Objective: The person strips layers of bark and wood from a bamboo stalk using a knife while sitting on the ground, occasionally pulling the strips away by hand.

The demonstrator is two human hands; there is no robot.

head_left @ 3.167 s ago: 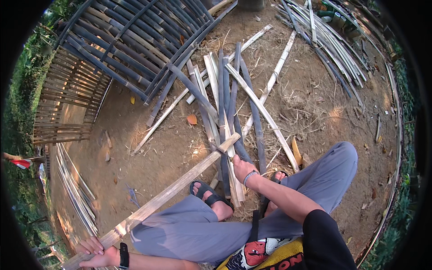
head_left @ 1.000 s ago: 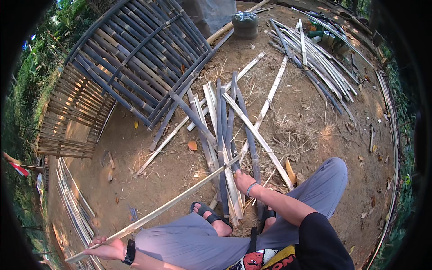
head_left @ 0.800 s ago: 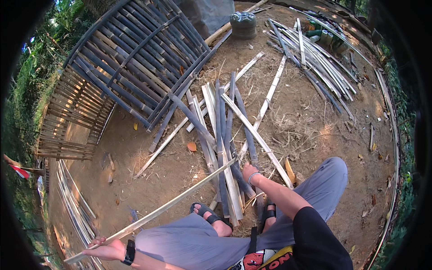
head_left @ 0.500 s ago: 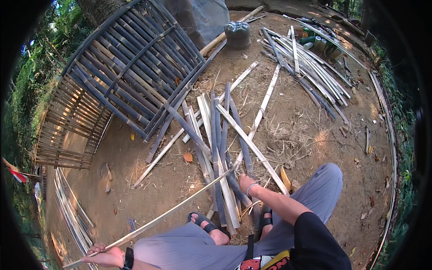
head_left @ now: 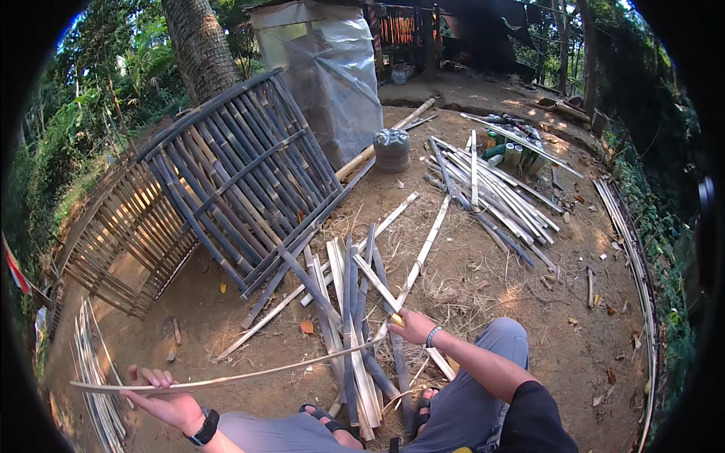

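My left hand, palm up at the lower left, grips a long thin bamboo strip near its left end, thumb below and fingers above. The strip bows slightly as it runs across to the right. At its right end my right hand is closed round a yellow-handled tool, apparently a knife; its dark narrow blade is hard to make out against the strip. Beneath and beyond the strip lies a loose pile of dark and pale bamboo slats, between my sandalled feet and the large bamboo panel.
A dark bamboo panel leans at the back left, beside a lighter slatted frame. Split strips lie heaped at the right, with more strips at the left. A squat clear container stands behind. Shavings litter the dirt.
The view has tilted up. My left hand has come up from the lower edge and the strip lies flatter, with a bow in it. The yellow handle now shows in my right hand.
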